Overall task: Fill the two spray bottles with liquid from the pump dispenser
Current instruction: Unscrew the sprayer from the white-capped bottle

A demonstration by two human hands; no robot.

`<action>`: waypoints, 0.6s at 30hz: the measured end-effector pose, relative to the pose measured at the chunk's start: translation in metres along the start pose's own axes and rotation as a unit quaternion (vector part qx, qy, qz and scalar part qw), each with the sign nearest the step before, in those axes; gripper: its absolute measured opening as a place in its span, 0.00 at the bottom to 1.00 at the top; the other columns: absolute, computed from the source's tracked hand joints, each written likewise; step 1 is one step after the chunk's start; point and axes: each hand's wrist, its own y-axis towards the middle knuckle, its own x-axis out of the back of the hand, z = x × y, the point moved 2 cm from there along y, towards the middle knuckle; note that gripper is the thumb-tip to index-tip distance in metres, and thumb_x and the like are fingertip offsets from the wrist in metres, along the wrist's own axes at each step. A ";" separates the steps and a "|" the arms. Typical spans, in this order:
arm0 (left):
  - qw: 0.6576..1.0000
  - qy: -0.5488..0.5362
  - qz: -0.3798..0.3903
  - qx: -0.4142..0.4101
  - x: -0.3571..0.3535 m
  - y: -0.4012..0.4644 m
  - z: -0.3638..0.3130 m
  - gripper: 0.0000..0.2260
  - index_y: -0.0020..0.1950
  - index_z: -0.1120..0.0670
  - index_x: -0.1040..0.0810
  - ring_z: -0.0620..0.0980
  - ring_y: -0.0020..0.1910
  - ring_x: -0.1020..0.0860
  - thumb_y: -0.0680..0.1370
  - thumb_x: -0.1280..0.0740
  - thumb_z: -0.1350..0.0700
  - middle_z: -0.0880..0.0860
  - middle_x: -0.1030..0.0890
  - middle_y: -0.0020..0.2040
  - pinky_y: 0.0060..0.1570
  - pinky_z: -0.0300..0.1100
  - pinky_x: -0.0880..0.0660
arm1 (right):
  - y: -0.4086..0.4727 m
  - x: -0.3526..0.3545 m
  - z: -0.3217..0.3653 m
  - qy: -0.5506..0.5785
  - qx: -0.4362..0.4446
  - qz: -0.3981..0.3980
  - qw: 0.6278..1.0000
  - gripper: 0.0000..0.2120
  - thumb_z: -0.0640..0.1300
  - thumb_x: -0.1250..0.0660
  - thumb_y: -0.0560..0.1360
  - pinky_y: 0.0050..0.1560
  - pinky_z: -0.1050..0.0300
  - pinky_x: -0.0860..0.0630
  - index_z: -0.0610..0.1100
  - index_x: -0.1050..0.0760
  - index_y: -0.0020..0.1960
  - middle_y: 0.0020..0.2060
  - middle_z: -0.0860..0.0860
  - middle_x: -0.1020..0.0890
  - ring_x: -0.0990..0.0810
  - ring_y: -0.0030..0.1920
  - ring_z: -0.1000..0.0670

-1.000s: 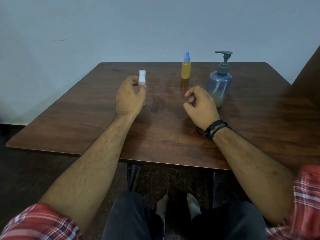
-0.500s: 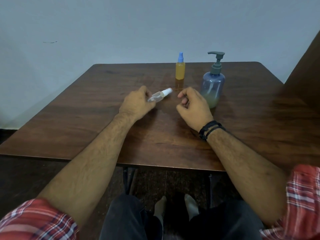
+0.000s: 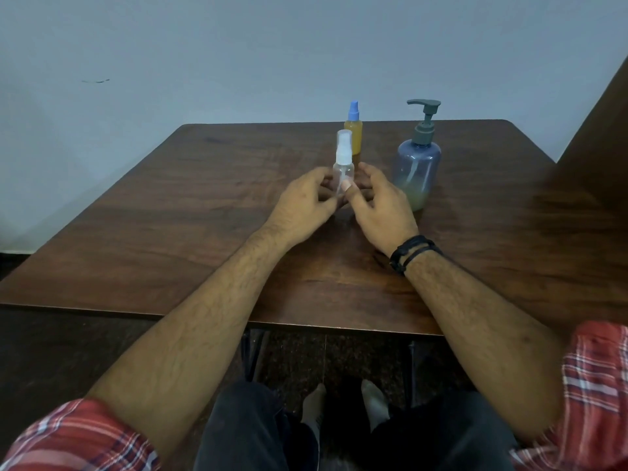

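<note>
A clear spray bottle (image 3: pixel 343 164) with a white cap stands upright at the table's middle, held low down between both hands. My left hand (image 3: pixel 304 203) grips its base from the left. My right hand (image 3: pixel 380 202) touches it from the right, thumb on the bottle's front. Behind it stands a yellow spray bottle (image 3: pixel 353 136) with a blue cap. To the right is the blue-grey pump dispenser (image 3: pixel 417 168), with a little pale liquid at its bottom and a grey pump head.
The brown wooden table (image 3: pixel 170 232) has its near edge just past my forearms. A pale wall rises behind the table. A dark slanted surface (image 3: pixel 601 130) fills the far right. My legs and feet show under the table.
My left hand carried the clear bottle rightward, tipped it sideways, then set it upright at the centre. My right hand closed in on it from the right.
</note>
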 end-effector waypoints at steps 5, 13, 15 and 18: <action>0.998 -0.007 0.059 0.001 0.006 -0.003 -0.002 0.18 0.70 0.50 0.24 0.38 0.54 0.21 0.81 0.31 0.50 0.42 0.21 0.55 0.54 0.32 0.25 | -0.002 0.001 0.002 0.018 0.003 0.013 1.000 0.30 0.62 0.37 0.78 0.59 0.47 0.20 0.49 0.33 0.75 0.60 0.53 0.17 0.18 0.57 0.52; 0.983 -0.185 -0.006 0.009 0.021 0.008 -0.007 0.23 0.75 0.55 0.28 0.41 0.62 0.21 0.79 0.35 0.64 0.46 0.20 0.63 0.67 0.42 0.26 | -0.003 0.000 0.005 0.001 0.026 0.011 1.000 0.19 0.55 0.31 0.76 0.51 0.47 0.18 0.50 0.24 0.65 0.49 0.53 0.18 0.18 0.47 0.52; 0.982 -0.190 0.014 -0.017 0.022 0.008 -0.012 0.20 0.73 0.55 0.26 0.38 0.61 0.21 0.81 0.35 0.65 0.46 0.19 0.60 0.67 0.42 0.25 | -0.003 0.000 0.005 0.009 0.022 0.015 1.000 0.20 0.54 0.31 0.76 0.52 0.48 0.18 0.49 0.25 0.66 0.52 0.53 0.17 0.17 0.49 0.52; 0.984 -0.171 0.031 -0.038 0.019 0.010 -0.017 0.16 0.70 0.57 0.23 0.43 0.62 0.20 0.82 0.34 0.64 0.51 0.17 0.62 0.66 0.41 0.25 | -0.004 0.001 0.005 0.011 0.014 0.021 1.000 0.21 0.54 0.31 0.77 0.53 0.47 0.18 0.49 0.27 0.67 0.52 0.53 0.15 0.16 0.49 0.52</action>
